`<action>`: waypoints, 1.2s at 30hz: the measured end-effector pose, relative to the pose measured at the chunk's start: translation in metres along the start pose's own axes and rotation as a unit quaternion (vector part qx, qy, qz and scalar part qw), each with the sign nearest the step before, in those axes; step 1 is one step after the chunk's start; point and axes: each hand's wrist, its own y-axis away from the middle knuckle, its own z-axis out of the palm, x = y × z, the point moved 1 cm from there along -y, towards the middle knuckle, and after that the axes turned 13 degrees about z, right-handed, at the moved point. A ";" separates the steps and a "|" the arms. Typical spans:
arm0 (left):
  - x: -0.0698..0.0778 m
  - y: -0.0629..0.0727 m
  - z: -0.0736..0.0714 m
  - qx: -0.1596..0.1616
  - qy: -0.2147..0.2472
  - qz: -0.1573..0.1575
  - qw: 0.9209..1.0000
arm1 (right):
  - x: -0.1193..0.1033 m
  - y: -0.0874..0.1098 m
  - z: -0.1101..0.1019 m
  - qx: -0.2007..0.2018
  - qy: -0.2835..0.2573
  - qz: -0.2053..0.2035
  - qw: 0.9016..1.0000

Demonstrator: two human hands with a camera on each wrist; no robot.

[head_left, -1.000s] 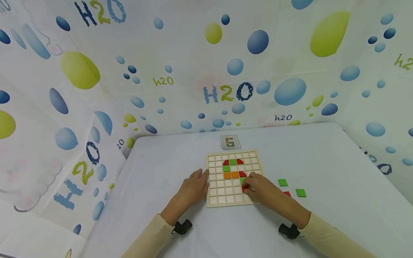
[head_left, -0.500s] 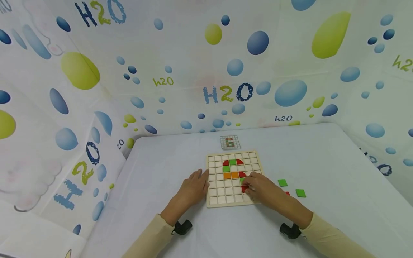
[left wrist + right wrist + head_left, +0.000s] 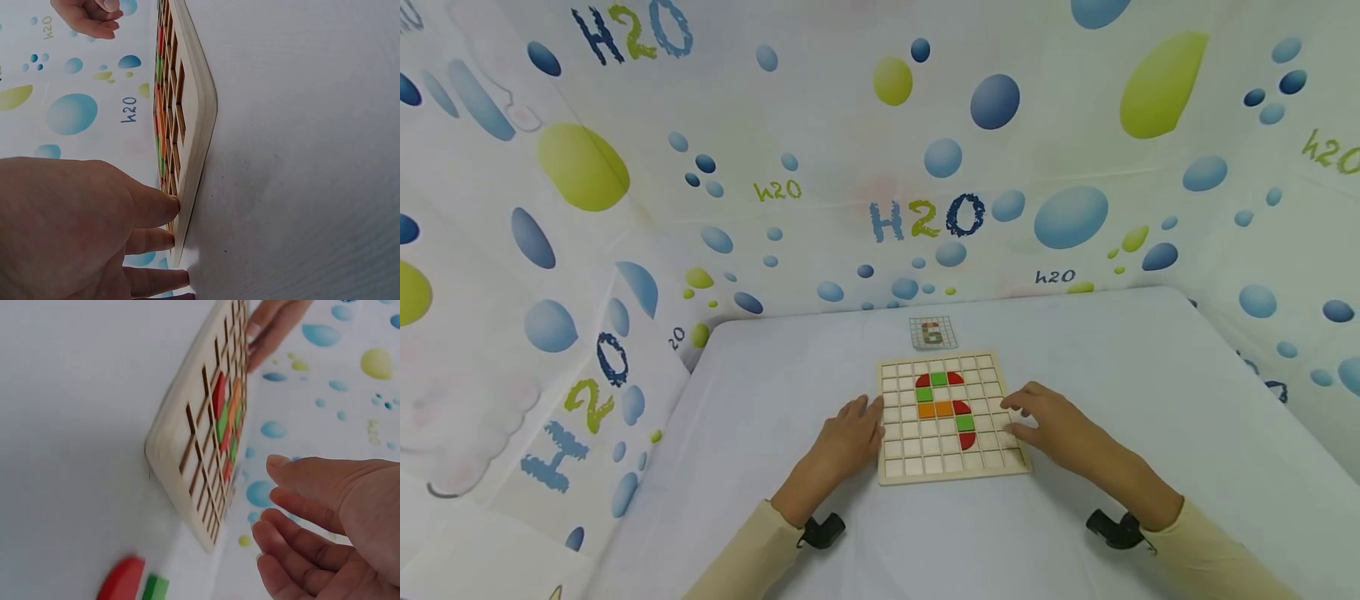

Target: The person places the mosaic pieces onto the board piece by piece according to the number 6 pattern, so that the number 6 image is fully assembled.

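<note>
A wooden grid board [image 3: 925,477] lies on the white table. Red, green and orange tiles sit in several of its cells, among them a red rounded tile [image 3: 967,440] and a green tile [image 3: 965,422] at the lower right. My left hand [image 3: 844,440] rests against the board's left edge, thumb and fingertips touching the rim in the left wrist view. Above the board's right edge is my right hand [image 3: 1052,425], fingers apart and loosely bent, holding nothing. Past the board in the right wrist view lie a loose red rounded tile [image 3: 123,579] and a green tile [image 3: 155,587].
Behind the board lies a small card [image 3: 933,332] with a gridded, coloured figure on it. A patterned curtain [image 3: 820,150] hangs behind the table. My right hand and forearm hide the loose tiles in the head view.
My right hand has let go of the red rounded tile, which stays in its cell. That hand has moved right, over the loose tiles. My left hand has not moved.
</note>
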 end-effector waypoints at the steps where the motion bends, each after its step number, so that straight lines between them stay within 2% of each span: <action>1: 0.000 0.000 0.000 -0.001 0.001 0.000 1.000 | 0.003 0.002 -0.004 0.005 -0.002 -0.001 1.000; 8: -0.001 0.000 0.001 -0.004 0.007 -0.002 1.000 | 0.028 0.014 -0.028 0.031 0.000 0.012 0.999; 15: -0.001 0.001 -0.001 -0.005 0.007 0.001 1.000 | 0.054 0.031 -0.043 0.026 -0.010 0.032 0.999; 24: 0.000 0.001 -0.002 -0.012 0.010 -0.002 1.000 | 0.088 0.053 -0.037 -0.006 -0.022 0.084 0.996; 30: 0.001 0.001 -0.003 -0.014 0.012 -0.004 1.000 | 0.101 0.062 -0.030 -0.017 -0.027 0.088 0.996; 36: 0.000 0.001 -0.002 -0.017 0.015 -0.008 1.000 | 0.106 0.062 -0.026 -0.035 -0.026 0.097 0.994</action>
